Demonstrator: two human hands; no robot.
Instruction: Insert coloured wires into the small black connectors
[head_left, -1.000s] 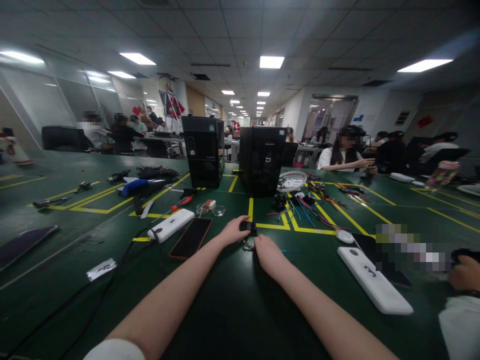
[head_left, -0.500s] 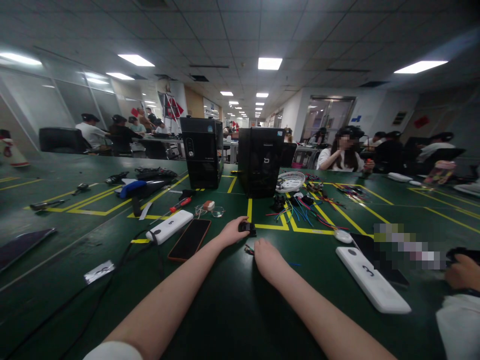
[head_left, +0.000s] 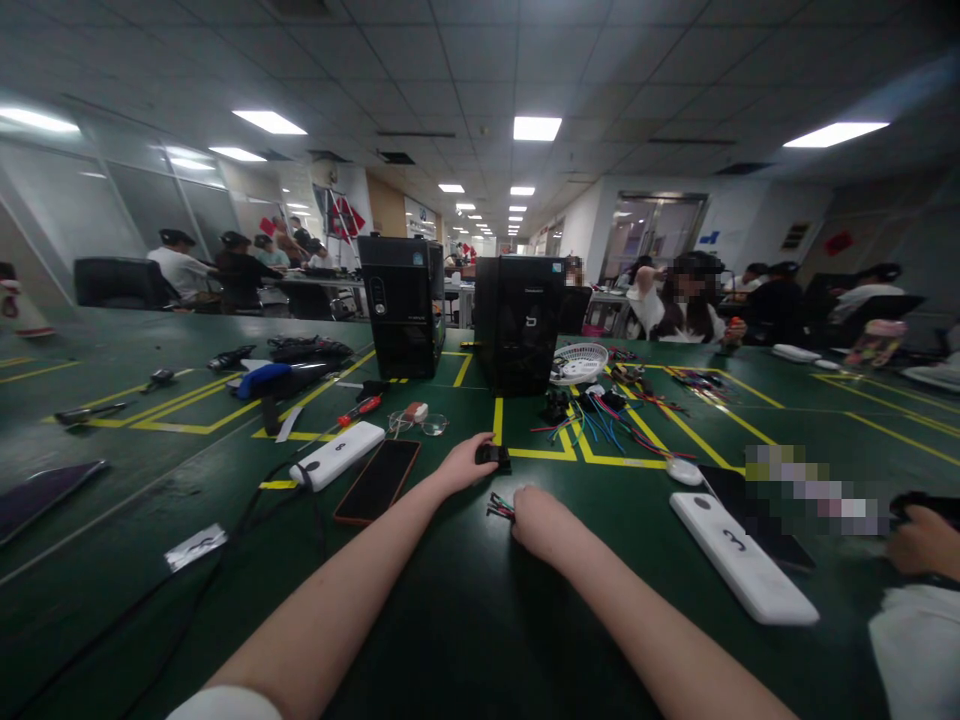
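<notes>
My left hand (head_left: 463,463) rests on the green table (head_left: 465,620) and grips a small black part (head_left: 493,457) between thumb and fingers. My right hand (head_left: 541,521) lies just below it, fingers curled around a short bundle of coloured wires (head_left: 499,507) whose ends stick out to the left. A phone with a dark screen (head_left: 376,480) lies left of my left hand, and next to that a white power bank (head_left: 337,454) with a cable.
Two black computer towers (head_left: 402,305) (head_left: 520,322) stand behind my hands. Loose coloured wires (head_left: 604,425), a white basket (head_left: 583,362), glasses (head_left: 424,424), a red screwdriver (head_left: 360,408) and a second power bank (head_left: 742,556) lie about. A co-worker's hand (head_left: 916,540) is at right. Other people sit further back.
My right hand has drawn back toward me, pulling the wire bundle with it. My left hand has kept its hold on the black part. The person across the table raised an arm.
</notes>
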